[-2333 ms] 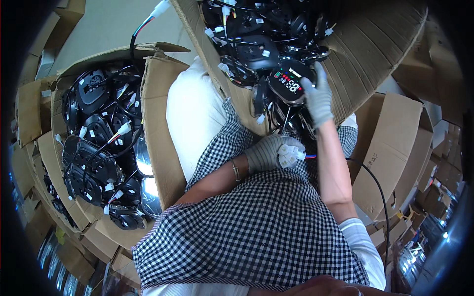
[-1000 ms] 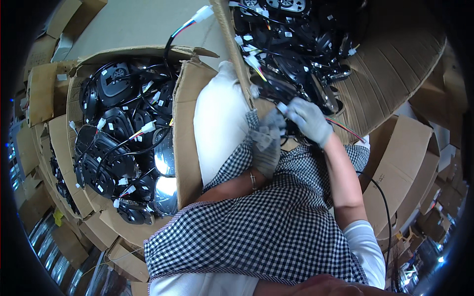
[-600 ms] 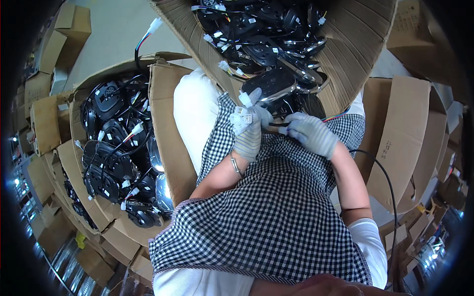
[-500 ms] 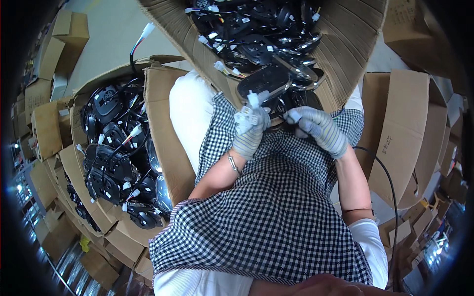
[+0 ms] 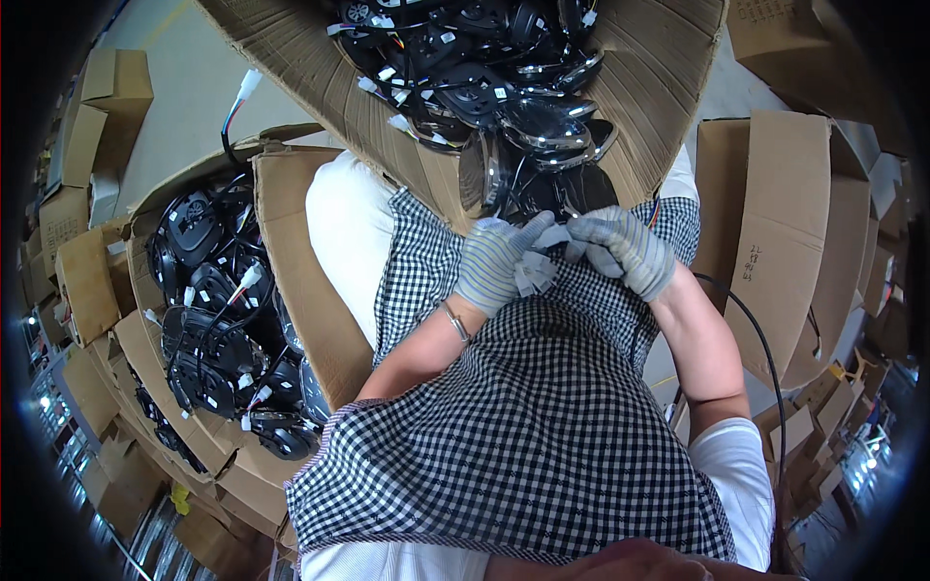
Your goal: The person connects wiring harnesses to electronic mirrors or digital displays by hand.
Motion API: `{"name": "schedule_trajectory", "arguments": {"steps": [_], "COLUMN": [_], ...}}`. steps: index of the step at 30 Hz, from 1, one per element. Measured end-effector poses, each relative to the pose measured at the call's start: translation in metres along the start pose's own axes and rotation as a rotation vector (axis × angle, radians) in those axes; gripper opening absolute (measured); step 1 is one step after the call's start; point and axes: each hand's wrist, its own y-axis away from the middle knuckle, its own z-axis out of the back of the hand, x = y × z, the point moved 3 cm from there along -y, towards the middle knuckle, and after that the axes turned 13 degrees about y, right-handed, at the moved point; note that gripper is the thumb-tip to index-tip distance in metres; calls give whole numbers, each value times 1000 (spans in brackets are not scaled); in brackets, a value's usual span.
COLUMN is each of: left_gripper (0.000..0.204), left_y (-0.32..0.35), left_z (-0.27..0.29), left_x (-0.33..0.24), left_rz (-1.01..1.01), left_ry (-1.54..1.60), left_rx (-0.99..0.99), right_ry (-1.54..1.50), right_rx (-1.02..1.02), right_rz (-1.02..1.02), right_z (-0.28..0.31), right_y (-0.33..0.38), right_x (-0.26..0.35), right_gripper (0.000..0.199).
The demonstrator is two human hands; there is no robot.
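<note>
Both hands wear grey-striped gloves and meet at the near edge of the open carton in front of me. My left hand (image 5: 492, 263) is closed around a bunch of small whitish strips (image 5: 533, 275), which fan out under its fingers. One pale piece (image 5: 553, 236) shows between the fingertips of the two hands. My right hand (image 5: 622, 250) has its fingers pinched together beside that piece; whatever they grip is hidden. Just beyond the fingers lie glossy black mirror-like parts (image 5: 581, 189) in the carton (image 5: 659, 73), among black housings with wires and white connectors.
At left stands a carton (image 5: 308, 281) filled with similar black parts (image 5: 208, 334); a wire with a white connector (image 5: 248, 87) sticks up from it. An open carton (image 5: 783, 242) is at right, with a black cable (image 5: 765, 339) curving past it. My checked apron (image 5: 513, 426) covers my lap.
My left hand has turned and come rightward, bringing the whitish strips lower and close to the right fingertips. The mirror-like parts near the hands have shifted, and the whole view has moved slightly.
</note>
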Motion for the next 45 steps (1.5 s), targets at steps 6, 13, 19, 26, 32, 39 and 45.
{"name": "schedule_trajectory", "arguments": {"steps": [6,13,19,26,32,39,45], "left_gripper": [37,30,29,37,36,29,30], "left_y": [0,-3,-1,-4,-7,-8,1], "left_z": [-15,-25,-16,-9,-19,-14,-2], "left_x": [0,-1,-4,10,-9,-8,-6], "left_rz": [-52,-2,55,347,126,84,127], "left_ry": [-71,99,186,632,621,557,963], "left_rx": [114,416,304,-45,23,-36,-226], "right_ry": [-191,79,312,471,1266,1297,-222], "right_rx": [103,159,120,-248,-335,-443,-483], "right_rz": [-153,-135,-212,160,722,531,545], "right_z": [0,3,5,9,0,-15,31], "right_y": [1,3,-5,-71,-233,-223,-104], "right_x": [-36,-49,-12,101,96,109,61], "right_gripper": [32,37,39,29,34,39,24]}}
